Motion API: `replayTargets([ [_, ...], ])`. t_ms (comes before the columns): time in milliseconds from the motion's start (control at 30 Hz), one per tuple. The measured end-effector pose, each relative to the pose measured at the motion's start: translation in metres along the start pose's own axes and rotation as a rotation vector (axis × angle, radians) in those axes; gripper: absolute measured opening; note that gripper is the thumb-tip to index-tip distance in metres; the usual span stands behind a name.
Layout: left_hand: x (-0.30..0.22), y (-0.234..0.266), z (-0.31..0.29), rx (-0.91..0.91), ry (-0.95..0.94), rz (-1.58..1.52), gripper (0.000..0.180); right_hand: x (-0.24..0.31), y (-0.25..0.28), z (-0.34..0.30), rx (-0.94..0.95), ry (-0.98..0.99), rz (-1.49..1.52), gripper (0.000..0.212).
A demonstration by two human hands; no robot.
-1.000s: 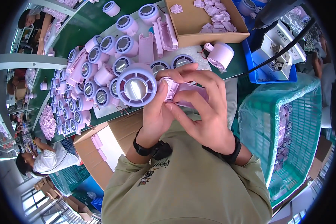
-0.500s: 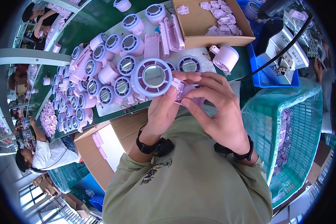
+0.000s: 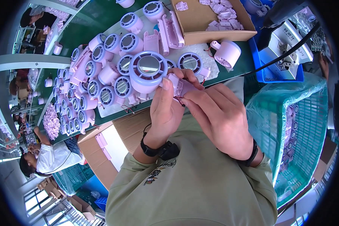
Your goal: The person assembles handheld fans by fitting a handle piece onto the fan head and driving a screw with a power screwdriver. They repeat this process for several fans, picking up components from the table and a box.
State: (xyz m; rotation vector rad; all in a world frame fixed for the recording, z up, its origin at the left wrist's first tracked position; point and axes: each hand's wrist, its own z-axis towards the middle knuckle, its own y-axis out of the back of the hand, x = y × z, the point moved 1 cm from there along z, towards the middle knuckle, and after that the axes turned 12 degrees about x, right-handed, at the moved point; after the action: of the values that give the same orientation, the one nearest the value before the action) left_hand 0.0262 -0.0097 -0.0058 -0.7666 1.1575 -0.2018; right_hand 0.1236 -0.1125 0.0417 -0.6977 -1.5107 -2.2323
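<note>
My left hand [image 3: 162,116] is closed around the neck of a handheld fan [image 3: 148,84], a pink body with a round lavender grille and a mirror-like centre disc. The fan's round head points up and to the left, its handle end toward my right hand [image 3: 224,120]. At the handle end, thin dark and red wires [image 3: 179,98] show between my two hands. My right thumb and fingers pinch together at these wires, partly hiding the handle. More such fan heads [image 3: 123,86] stand and lie just left of my left hand, several with short wires sticking out.
A cardboard tray [image 3: 214,37] with small pink parts sits at the back. Pink handle shells [image 3: 170,30] lie beside it. At right are a blue bin [image 3: 269,77], a black cable [image 3: 286,51] and a lined green crate [image 3: 309,124]. A co-worker [image 3: 54,156] works at far left.
The fan has tipped back and shifted slightly left, showing more of its pink side. My right hand has turned over, with its back facing up, and its fingers have come together at the wires.
</note>
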Motion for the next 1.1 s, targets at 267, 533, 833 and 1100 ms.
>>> replayTargets([
  [267,-0.005,0.000,0.001,-0.023,0.070,-0.043,0.036,-0.007,0.007,0.001,0.028,-0.053,0.187,0.020],
  [533,-0.004,0.005,0.006,0.142,0.021,0.039,0.040,-0.020,0.001,-0.004,-0.114,-0.292,0.607,0.017],
  [833,-0.005,-0.003,0.014,0.070,0.146,0.147,0.044,-0.017,-0.011,0.000,0.417,-0.538,1.466,0.033],
  [1100,-0.012,-0.003,0.014,0.025,0.206,0.261,0.035,-0.015,-0.027,0.000,0.315,-0.485,1.447,0.033],
])
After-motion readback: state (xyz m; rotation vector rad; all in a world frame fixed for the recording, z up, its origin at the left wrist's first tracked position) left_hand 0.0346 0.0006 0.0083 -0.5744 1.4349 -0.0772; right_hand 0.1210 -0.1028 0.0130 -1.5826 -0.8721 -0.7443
